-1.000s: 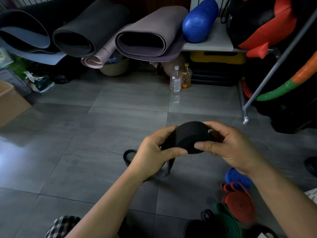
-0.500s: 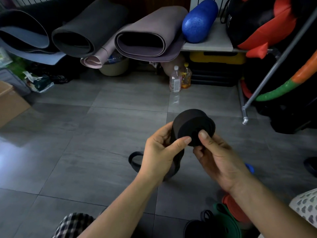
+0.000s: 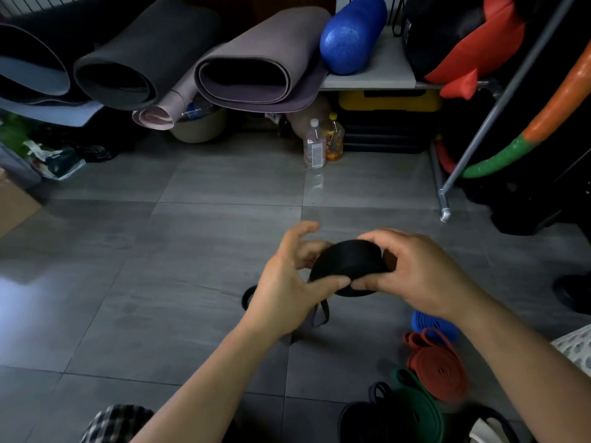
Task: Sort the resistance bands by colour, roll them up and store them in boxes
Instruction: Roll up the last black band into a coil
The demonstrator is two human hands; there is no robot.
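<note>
A wide black resistance band (image 3: pixel 347 266), wound into a thick roll, is held above the grey floor between both hands. My right hand (image 3: pixel 419 270) grips the roll from the right, fingers over its top and thumb under its near edge. My left hand (image 3: pixel 287 282) presses its thumb against the roll's near side while its fingers are spread and lifted off. The band's loose tail (image 3: pixel 319 314) hangs down to the floor below my left hand. On the floor at lower right lie a rolled blue band (image 3: pixel 431 324), a red one (image 3: pixel 438 372), a green one (image 3: pixel 415 407) and a black one (image 3: pixel 367 417).
Rolled exercise mats (image 3: pixel 256 68) and a blue foam roller (image 3: pixel 351 36) lie along the back. Two bottles (image 3: pixel 323 145) stand on the floor ahead. A metal rack leg (image 3: pixel 444 206) slants at the right. A cardboard box (image 3: pixel 12 206) shows at the left edge.
The roll has tipped from facing me to lying flatter. My right hand went from under it to over its top, and my left fingers lifted off.
</note>
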